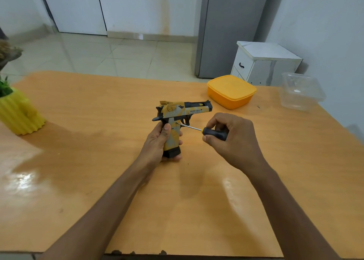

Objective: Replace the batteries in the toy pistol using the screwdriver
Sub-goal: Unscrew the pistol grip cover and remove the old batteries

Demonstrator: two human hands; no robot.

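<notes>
Left grip (157, 139) wrapped round the handle of the toy pistol (178, 120), thumb up along its side, holding it upright above the counter (78, 161), barrel pointing right. Right grip (230, 135) clamped on the black handle of the screwdriver (208, 131); shaft tip sits on the pistol's handle just behind the trigger. Slide text reads "DESERT EAGLE", smaller line under it illegible. Pistol is yellow and grey camo with black muzzle, hammer and magazine base. Further out: lidded orange container (231, 91), clear plastic tub (301, 91), yellow ribbed pot (18, 114) at left.
</notes>
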